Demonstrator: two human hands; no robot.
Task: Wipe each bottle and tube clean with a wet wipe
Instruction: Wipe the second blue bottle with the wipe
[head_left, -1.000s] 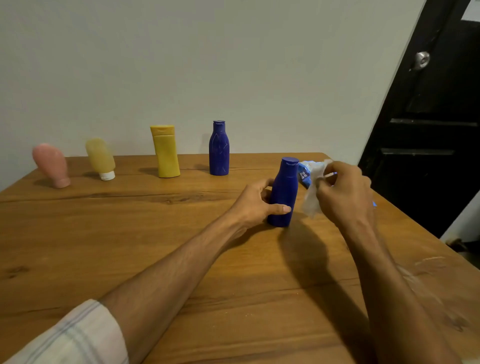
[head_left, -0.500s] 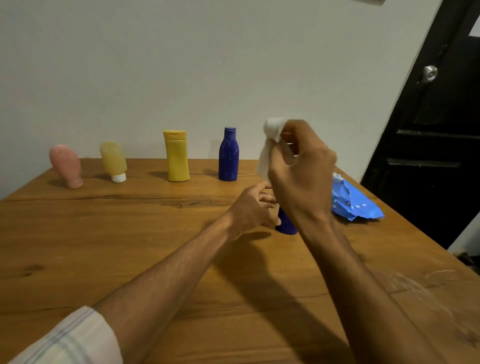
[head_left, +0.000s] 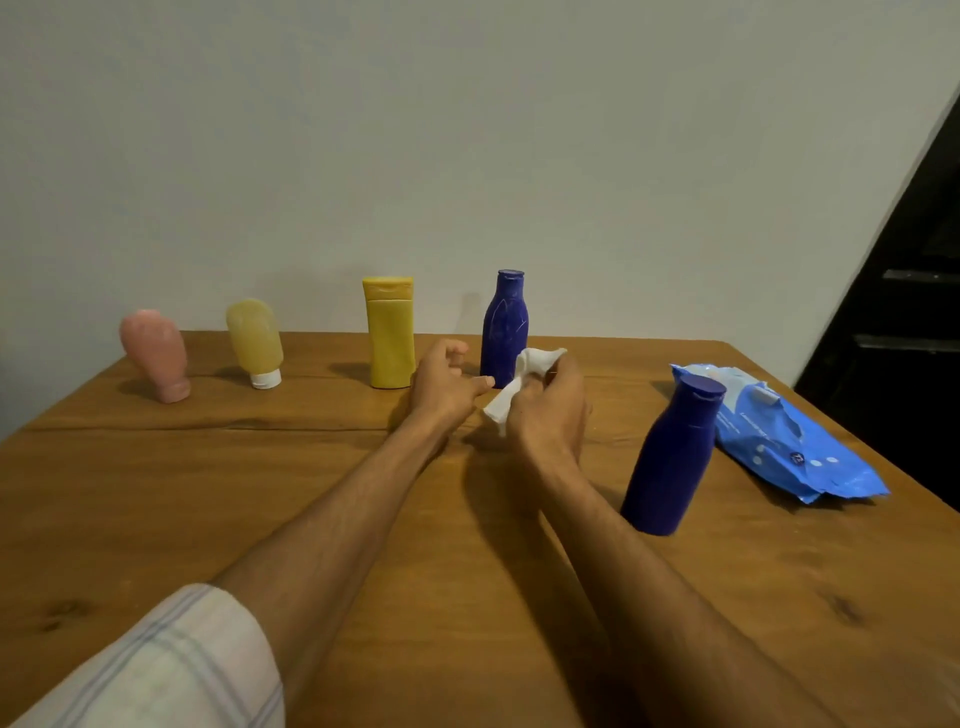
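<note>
Wipe (head_left: 511, 397), bunched and pinched in the right grip (head_left: 550, 410), should be opened flat by the relaxed, empty left grip (head_left: 444, 387) before the far blue bottle (head_left: 504, 327) is rubbed.

A wooden table (head_left: 156, 519) with a brown, visibly grained top filled the lower half of the view. A dark seam ran across its surface from side to side, and darker knots marked the boards toward its near edge. Directly behind the table's far edge stood a plain, pale grey-white wall (head_left: 467, 130) under soft, even light, and beyond the table's far right corner a black panelled door (head_left: 914, 322) appeared slanted in the wide-angle view.
</note>
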